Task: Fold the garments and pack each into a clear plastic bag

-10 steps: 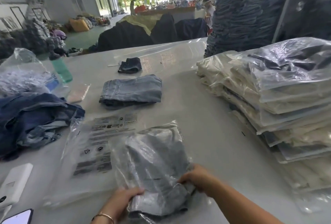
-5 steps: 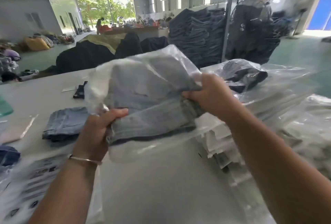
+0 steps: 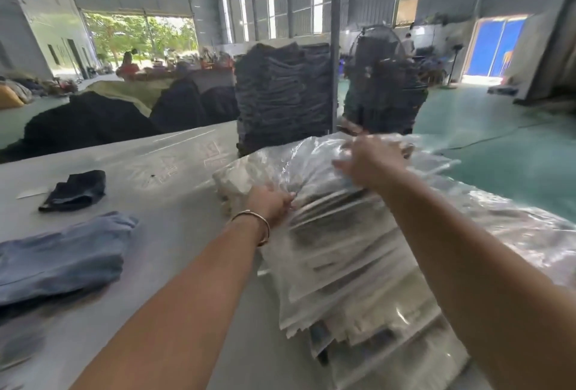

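Note:
The bagged garment, grey denim in a clear plastic bag, lies on top of the stack of bagged garments at the right of the table. My left hand grips the bag's near left edge with curled fingers. My right hand is blurred, its fingers spread over the far right part of the bag, touching the plastic. A folded light blue garment lies on the table at the left, apart from both hands.
A small dark folded garment lies further back on the grey table. Tall piles of dark jeans stand behind the stack, beside a metal post. Green floor lies beyond the table's right edge.
Both hands have carried the bagged garment from in front of me, up and to the right, and set it on top of the stack. My right hand's fingers have spread out.

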Demonstrator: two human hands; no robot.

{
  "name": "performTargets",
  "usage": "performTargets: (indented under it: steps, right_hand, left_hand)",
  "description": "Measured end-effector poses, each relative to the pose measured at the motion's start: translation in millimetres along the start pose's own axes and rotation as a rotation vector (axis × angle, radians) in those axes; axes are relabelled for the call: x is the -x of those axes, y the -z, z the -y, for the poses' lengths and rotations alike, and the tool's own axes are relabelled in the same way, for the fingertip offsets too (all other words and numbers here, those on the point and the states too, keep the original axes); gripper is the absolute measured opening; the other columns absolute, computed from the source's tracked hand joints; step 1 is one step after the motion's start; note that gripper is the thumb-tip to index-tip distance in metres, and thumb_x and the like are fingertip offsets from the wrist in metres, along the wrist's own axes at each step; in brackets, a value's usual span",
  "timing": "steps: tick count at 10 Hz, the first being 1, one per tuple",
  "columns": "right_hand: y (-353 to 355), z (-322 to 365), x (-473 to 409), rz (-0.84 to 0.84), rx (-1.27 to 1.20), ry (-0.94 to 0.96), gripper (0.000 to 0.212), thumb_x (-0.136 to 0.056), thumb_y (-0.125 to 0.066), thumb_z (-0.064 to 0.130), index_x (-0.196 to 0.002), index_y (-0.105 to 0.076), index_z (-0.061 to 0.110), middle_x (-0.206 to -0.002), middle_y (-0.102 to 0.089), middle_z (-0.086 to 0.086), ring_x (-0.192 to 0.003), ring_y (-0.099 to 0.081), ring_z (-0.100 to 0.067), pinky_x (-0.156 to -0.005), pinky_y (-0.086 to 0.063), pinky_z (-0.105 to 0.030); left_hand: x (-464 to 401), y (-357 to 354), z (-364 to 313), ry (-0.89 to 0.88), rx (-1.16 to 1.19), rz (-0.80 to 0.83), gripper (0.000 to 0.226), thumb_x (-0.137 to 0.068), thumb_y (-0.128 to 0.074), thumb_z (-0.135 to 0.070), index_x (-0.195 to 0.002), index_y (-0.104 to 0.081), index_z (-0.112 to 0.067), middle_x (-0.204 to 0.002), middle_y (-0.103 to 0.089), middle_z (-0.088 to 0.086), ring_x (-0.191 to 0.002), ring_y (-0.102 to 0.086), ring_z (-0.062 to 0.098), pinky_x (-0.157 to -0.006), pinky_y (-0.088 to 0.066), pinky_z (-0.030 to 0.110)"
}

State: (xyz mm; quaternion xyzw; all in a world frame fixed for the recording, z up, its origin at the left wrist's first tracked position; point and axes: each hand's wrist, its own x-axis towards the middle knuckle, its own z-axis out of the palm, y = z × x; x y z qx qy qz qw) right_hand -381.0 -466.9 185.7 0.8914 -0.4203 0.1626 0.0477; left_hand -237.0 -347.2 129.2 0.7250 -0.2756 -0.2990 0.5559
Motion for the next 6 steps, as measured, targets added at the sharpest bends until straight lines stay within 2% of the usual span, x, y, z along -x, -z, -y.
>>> performTargets:
  steps: [1,2,3,4,5,6]
  right_hand:
    - [-27.5,-8.4,5.0,0.128,0.051,0.031,0.049,-0.092,-0.042,0.058,-0.129,-0.057,0.029,-0.143,-0.045,-0.002,-0.136,-0.035,-0.026,-0.115,-0.019,-0.049]
    - [-36.4,-8.5,11.1,0.053,0.045,0.053,0.052,-0.092,-0.04,0.061,-0.132,-0.054,0.031,-0.146,-0.043,0.002,-0.14,-0.031,-0.023,-0.118,-0.011,-0.05]
    - [-33.2,-6.6,15.9,0.034,0.013,0.042,0.05,-0.093,-0.042,0.057,-0.131,-0.055,0.029,-0.144,-0.045,0.002,-0.14,-0.031,-0.023,-0.118,-0.006,-0.051]
    - [-27.8,-0.4,31.0,-0.022,-0.023,0.034,0.041,-0.094,-0.047,0.048,-0.127,-0.059,0.026,-0.14,-0.05,0.001,-0.136,-0.036,-0.022,-0.117,-0.008,-0.049]
    - [-31.0,19.5,59.3,-0.198,-0.115,0.083,0.025,-0.091,-0.055,0.037,-0.108,-0.068,0.024,-0.122,-0.063,-0.001,-0.12,-0.051,-0.025,-0.111,-0.024,-0.045]
    - [-47.0,33.9,114.4,-0.365,-0.239,0.141,0.017,-0.086,-0.061,0.026,-0.095,-0.073,0.019,-0.105,-0.071,-0.006,-0.098,-0.064,-0.03,-0.093,-0.041,-0.043]
  left_hand:
    - [-3.9,-2.7,9.5,-0.056,-0.119,-0.098,0.031,-0.081,-0.073,-0.005,-0.06,-0.051,-0.011,-0.048,-0.052,0.0,-0.038,-0.048,0.008,-0.037,-0.036,0.015]
    - [6.4,1.7,7.6,-0.081,-0.147,-0.1,0.033,-0.079,-0.074,-0.005,-0.058,-0.05,-0.011,-0.044,-0.056,-0.001,-0.038,-0.051,0.009,-0.039,-0.037,0.016]
    - [21.3,13.2,11.8,-0.166,-0.173,-0.134,0.018,-0.082,-0.071,-0.01,-0.071,-0.056,-0.009,-0.067,-0.064,0.01,-0.055,-0.057,0.02,-0.051,-0.044,0.022]
    - [53.6,34.7,20.8,-0.312,-0.391,-0.316,0.011,-0.083,-0.068,-0.02,-0.092,-0.061,-0.02,-0.067,-0.055,-0.007,-0.062,-0.051,0.013,-0.062,-0.041,0.024]
    - [112.3,57.4,54.6,-0.393,-0.357,-0.415,0.016,-0.083,-0.067,-0.017,-0.089,-0.06,-0.031,-0.056,-0.047,-0.009,-0.055,-0.047,0.005,-0.054,-0.036,0.015]
    - [176.6,62.6,103.7,-0.182,-0.157,-0.423,0.031,-0.081,-0.066,-0.005,-0.079,-0.062,-0.036,-0.055,-0.048,-0.008,-0.049,-0.049,0.001,-0.053,-0.037,0.01]
